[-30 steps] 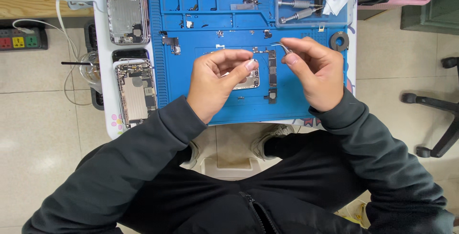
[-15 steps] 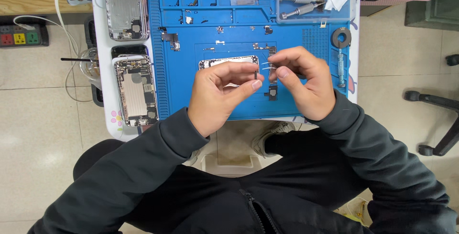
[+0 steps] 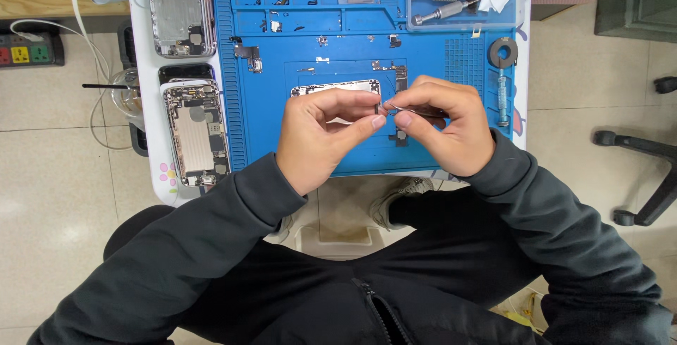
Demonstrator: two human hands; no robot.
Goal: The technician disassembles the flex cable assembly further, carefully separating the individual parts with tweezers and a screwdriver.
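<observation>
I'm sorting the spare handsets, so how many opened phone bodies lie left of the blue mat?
2: one opened phone body at the table's top left, another just below it beside the mat. More may lie beyond the frame.

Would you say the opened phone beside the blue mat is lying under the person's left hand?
No, the opened phone lies left of the blue mat, clear of the left hand.

A small dark metal part [image 3: 381, 109] sits pinched between my left thumb and forefinger, raised just above the blue repair mat. It is too small to make out in detail. Slim silver tweezers [image 3: 416, 111] lie nearly level in my right fingers, their tips touching the part. A silver rectangular phone component [image 3: 331, 89] lies flat just behind it.
</observation>
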